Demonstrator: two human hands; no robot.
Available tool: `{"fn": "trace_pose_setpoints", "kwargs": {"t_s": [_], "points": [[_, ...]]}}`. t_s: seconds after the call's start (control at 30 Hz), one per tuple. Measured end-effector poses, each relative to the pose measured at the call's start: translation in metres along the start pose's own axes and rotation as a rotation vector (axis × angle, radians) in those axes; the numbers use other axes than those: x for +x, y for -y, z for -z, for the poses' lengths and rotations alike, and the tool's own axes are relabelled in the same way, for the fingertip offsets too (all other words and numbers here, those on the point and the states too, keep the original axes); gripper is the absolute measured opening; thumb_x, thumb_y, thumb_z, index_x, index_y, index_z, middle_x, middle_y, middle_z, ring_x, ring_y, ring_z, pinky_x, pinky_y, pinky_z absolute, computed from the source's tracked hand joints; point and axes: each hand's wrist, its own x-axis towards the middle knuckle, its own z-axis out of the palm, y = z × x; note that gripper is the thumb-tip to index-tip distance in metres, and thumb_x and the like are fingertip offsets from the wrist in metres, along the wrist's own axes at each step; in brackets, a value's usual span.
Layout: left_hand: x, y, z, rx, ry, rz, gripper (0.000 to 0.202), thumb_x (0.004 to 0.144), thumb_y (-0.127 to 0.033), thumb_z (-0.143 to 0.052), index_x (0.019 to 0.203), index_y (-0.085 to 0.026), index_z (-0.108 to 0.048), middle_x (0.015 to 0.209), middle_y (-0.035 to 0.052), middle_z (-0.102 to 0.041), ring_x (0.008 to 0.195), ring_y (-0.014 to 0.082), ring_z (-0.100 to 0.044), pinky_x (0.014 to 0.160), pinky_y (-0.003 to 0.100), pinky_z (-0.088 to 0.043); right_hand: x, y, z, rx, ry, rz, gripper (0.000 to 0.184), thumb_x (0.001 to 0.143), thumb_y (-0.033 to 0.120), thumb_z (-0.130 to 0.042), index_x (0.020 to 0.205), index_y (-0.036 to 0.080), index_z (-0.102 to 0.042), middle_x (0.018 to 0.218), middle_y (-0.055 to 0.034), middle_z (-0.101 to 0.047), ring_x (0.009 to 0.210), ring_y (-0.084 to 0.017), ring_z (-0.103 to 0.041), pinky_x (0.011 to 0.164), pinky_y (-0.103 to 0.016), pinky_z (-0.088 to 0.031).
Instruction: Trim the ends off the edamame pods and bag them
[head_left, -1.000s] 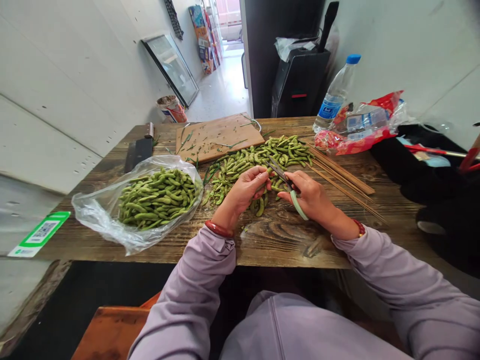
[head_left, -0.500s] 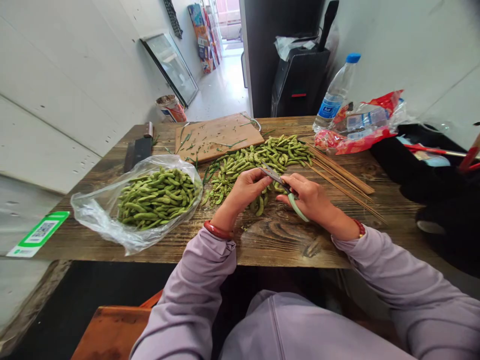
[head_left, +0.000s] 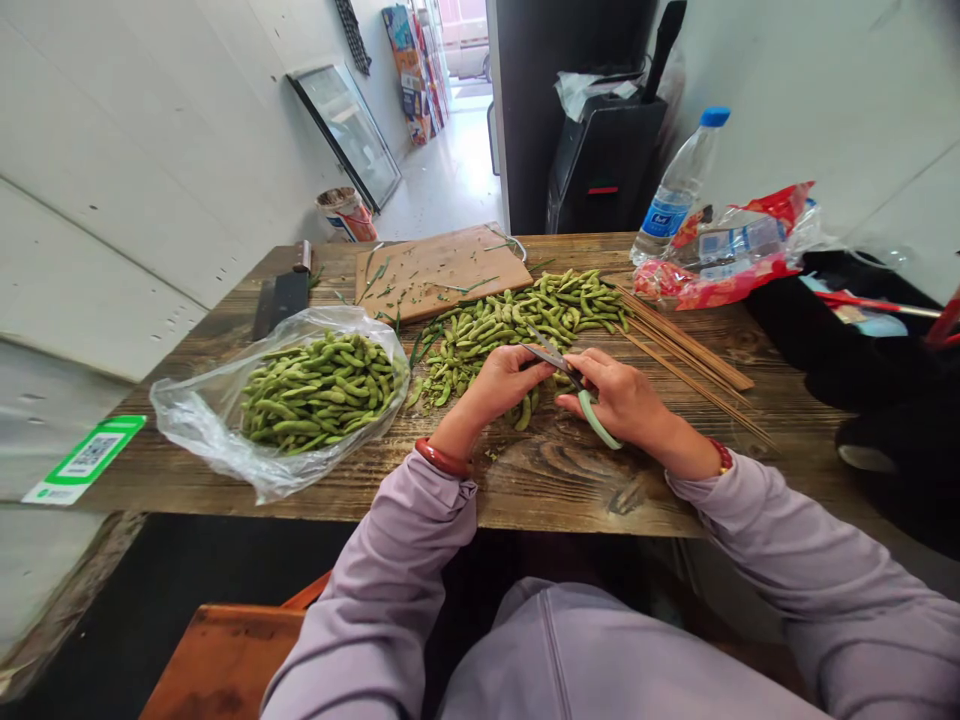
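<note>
My right hand [head_left: 619, 398] is closed around the green-handled scissors [head_left: 598, 420], whose blades point up and left. The blades are slightly apart and reach over the fingertips of my left hand [head_left: 504, 382]. My left thumb and fingers are pinched together; whatever lies between them is too small and covered to make out. Just beyond and under both hands spreads a heap of green edamame pods [head_left: 487, 335]. More edamame pods [head_left: 319, 390] fill a clear plastic bag [head_left: 206, 425] to the left.
Behind the heap lies a wooden cutting board [head_left: 442, 265] with green scraps. A cleaver [head_left: 281, 300] rests at back left. Bamboo skewers [head_left: 690, 350] lie to the right, near a water bottle [head_left: 667, 205] and a red-and-clear wrapper [head_left: 739, 260]. The wooden table's front edge [head_left: 585, 525] is close.
The whole view has shifted slightly. The scissor blades have moved a little at the left fingertips; both hands keep nearly the same place and grip.
</note>
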Motion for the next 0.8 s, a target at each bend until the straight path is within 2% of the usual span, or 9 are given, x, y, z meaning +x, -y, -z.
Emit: {"fn": "trace_pose_setpoints", "kwargs": {"t_s": [0.17,0.23,0.33,0.43,0.6,0.63,0.7,0.8], "points": [[0.000,0.000,0.001,-0.039,0.005,0.016,0.019,0.081,-0.032,-0.070,0.086,-0.015,-0.076,0.088,0.0040,-0.076,0.089,0.0169,-0.068,0.088,0.028,-0.050,-0.001,0.000,0.000,-0.030,-0.003,0.005,0.040,0.091,0.039,-0.067,0.126,0.019,-0.061,0.105,-0.0099,-0.067,0.083,-0.023,-0.067,0.070,-0.033,-0.051],[-0.002,-0.003,0.001,-0.031,-0.008,0.040,0.023,0.081,-0.036,-0.071,0.086,-0.014,-0.075,0.083,0.0027,-0.073,0.082,0.0155,-0.065,0.080,0.026,-0.050,-0.001,-0.001,-0.002,-0.037,-0.014,0.024,0.040,0.092,0.039,-0.066,0.126,0.018,-0.061,0.108,-0.0118,-0.068,0.090,-0.026,-0.068,0.074,-0.035,-0.053],[-0.004,-0.010,0.002,-0.041,-0.037,0.110,0.026,0.081,-0.040,-0.071,0.083,-0.014,-0.072,0.069,-0.0011,-0.063,0.064,0.0100,-0.054,0.061,0.021,-0.043,-0.001,-0.003,-0.003,-0.036,-0.022,0.036,0.039,0.093,0.040,-0.064,0.125,0.017,-0.061,0.108,-0.0130,-0.069,0.097,-0.029,-0.068,0.079,-0.038,-0.055],[-0.004,-0.015,0.008,-0.172,-0.140,0.151,0.029,0.081,-0.041,-0.070,0.073,-0.015,-0.063,0.064,-0.0037,-0.051,0.053,0.0060,-0.040,0.047,0.019,-0.031,-0.001,-0.005,-0.004,0.002,-0.060,0.029,0.039,0.093,0.041,-0.064,0.125,0.019,-0.061,0.107,-0.0120,-0.069,0.096,-0.029,-0.068,0.081,-0.039,-0.056],[-0.002,-0.013,0.023,-0.441,-0.311,0.171,0.032,0.076,-0.041,-0.071,0.069,-0.018,-0.050,0.070,-0.0031,-0.052,0.051,0.0057,-0.044,0.042,0.018,-0.027,0.001,-0.008,-0.004,0.033,-0.141,0.003,0.042,0.093,0.047,-0.063,0.126,0.021,-0.061,0.098,-0.0095,-0.068,0.087,-0.027,-0.067,0.079,-0.041,-0.056],[-0.001,-0.012,0.025,-0.429,-0.326,0.175,0.031,0.075,-0.040,-0.072,0.071,-0.018,-0.051,0.069,-0.0038,-0.051,0.051,0.0058,-0.043,0.042,0.018,-0.027,0.001,-0.008,-0.004,0.033,-0.145,0.002,0.042,0.093,0.047,-0.063,0.126,0.021,-0.061,0.098,-0.0094,-0.068,0.087,-0.027,-0.067,0.078,-0.041,-0.056],[0.000,-0.008,0.025,-0.267,-0.346,0.159,0.022,0.076,-0.036,-0.071,0.077,-0.018,-0.058,0.066,-0.0045,-0.052,0.052,0.0070,-0.044,0.045,0.019,-0.031,0.001,-0.008,-0.004,0.032,-0.146,0.008,0.042,0.093,0.047,-0.063,0.127,0.022,-0.061,0.098,-0.0096,-0.068,0.088,-0.028,-0.067,0.079,-0.041,-0.056],[0.002,-0.001,0.020,0.206,-0.323,0.076,0.008,0.080,-0.024,-0.066,0.081,-0.017,-0.069,0.071,-0.0010,-0.063,0.066,0.0113,-0.055,0.064,0.023,-0.045,0.001,-0.008,-0.005,0.023,-0.145,0.021,0.043,0.093,0.046,-0.064,0.127,0.021,-0.060,0.101,-0.0106,-0.068,0.091,-0.029,-0.068,0.080,-0.041,-0.057]]}}
